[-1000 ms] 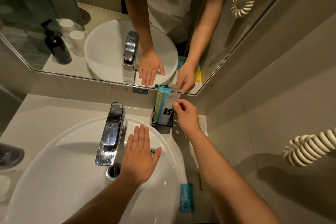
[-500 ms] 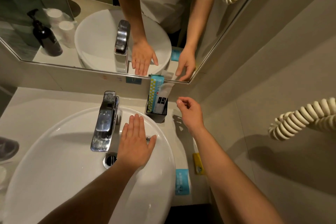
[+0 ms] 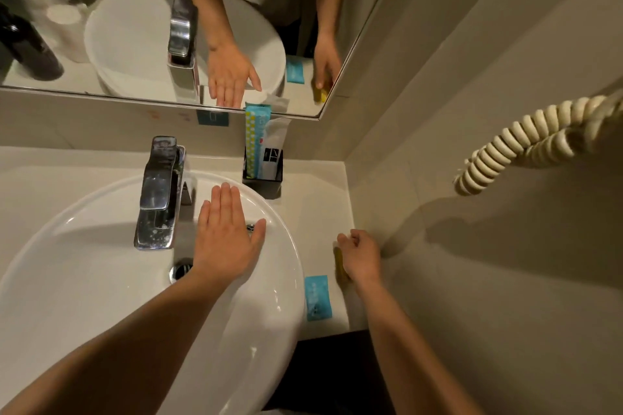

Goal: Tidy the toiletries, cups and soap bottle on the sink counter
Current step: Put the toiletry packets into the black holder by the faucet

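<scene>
My left hand [image 3: 226, 239] lies flat and open on the back rim of the white sink basin [image 3: 84, 280], holding nothing. My right hand [image 3: 360, 256] is down on the counter [image 3: 320, 212] by the right wall, fingers curled over a small yellow packet [image 3: 338, 268] that it mostly hides. A blue packet [image 3: 317, 296] lies flat just left of it. A black holder [image 3: 262, 184] at the back holds a teal dotted packet [image 3: 253, 141] and a white packet [image 3: 273, 148], both upright. The dark soap bottle [image 3: 27, 47] and white cups [image 3: 64, 27] show only as mirror reflections.
A chrome faucet [image 3: 158, 192] stands behind the basin, left of my left hand. The mirror [image 3: 135, 44] runs along the back wall. A cream coiled cord [image 3: 526, 141] hangs off the right wall above the counter. The counter strip right of the basin is narrow.
My right hand has left the holder, where it let go of the white packet, and has come back and down onto the yellow packet. The left hand has stayed put.
</scene>
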A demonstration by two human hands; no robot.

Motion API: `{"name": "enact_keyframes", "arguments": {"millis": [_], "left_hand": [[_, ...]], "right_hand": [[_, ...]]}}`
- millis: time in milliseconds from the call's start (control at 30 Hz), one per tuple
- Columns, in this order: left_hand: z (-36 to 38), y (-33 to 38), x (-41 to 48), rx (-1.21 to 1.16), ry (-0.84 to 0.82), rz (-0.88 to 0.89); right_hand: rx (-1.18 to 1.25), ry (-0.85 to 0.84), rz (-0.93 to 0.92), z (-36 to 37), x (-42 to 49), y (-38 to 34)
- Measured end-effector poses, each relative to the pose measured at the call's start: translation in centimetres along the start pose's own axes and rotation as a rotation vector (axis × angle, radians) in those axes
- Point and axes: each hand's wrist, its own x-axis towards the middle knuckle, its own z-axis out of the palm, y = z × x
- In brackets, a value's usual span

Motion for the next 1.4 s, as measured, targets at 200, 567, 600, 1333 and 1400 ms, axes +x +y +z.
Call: {"name": "enact_keyframes", "arguments": {"millis": [200,567,600,1333,1400], "left_hand": [[0.2,-0.3,0.3,0.007,-0.024,-0.008],[-0.7,0.2,-0.1,0.016,-0.030,-0.009],[-0.8,0.3,-0.1,0.020,-0.033,-0.009],[0.1,-0.1,0.0,0.025,0.005,0.011],[0.3,-0.2,0.0,0.021,0.008,0.010]], "right_hand": [[-0.199,0.044,0.017,1.1,-2.8,3.0],[-0.291,0.043,0.010,2.1,-2.5,2.6],[-0.277,0.029,0.018,2.1,-2.3,2.7],[0.288,-0.084,-0.257,0.0,-0.2,-7.9],[0.315,-0.100,-0.320,0.0,-0.2,-10.1]]}}
